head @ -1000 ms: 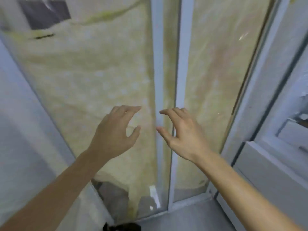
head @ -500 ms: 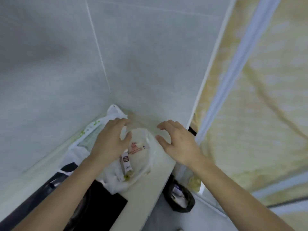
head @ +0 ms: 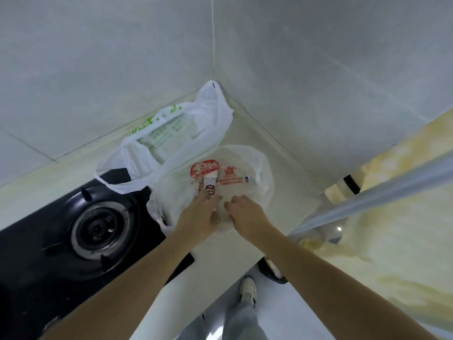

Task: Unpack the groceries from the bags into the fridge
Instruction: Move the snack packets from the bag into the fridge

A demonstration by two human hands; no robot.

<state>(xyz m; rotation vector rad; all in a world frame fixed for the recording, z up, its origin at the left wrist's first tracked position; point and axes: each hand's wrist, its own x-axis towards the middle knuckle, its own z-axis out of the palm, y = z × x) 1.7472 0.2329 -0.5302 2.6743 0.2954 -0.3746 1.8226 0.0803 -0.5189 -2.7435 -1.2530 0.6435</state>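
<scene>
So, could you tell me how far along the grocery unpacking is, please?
Nothing looks put away yet; no fridge is in view. Both bags sit on the counter. The left hand and right hand are at the clear bag. The white bag lies untouched beside the stove burner.

Thin, translucent, crinkled plastic bags (head: 215, 182); glossy black glass hob (head: 44, 244); smooth pale countertop (head: 247, 136); glazed wall tiles (head: 110, 57).

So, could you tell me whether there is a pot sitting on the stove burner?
No, the stove burner is bare, and both bags lie beside it on the counter.
</scene>
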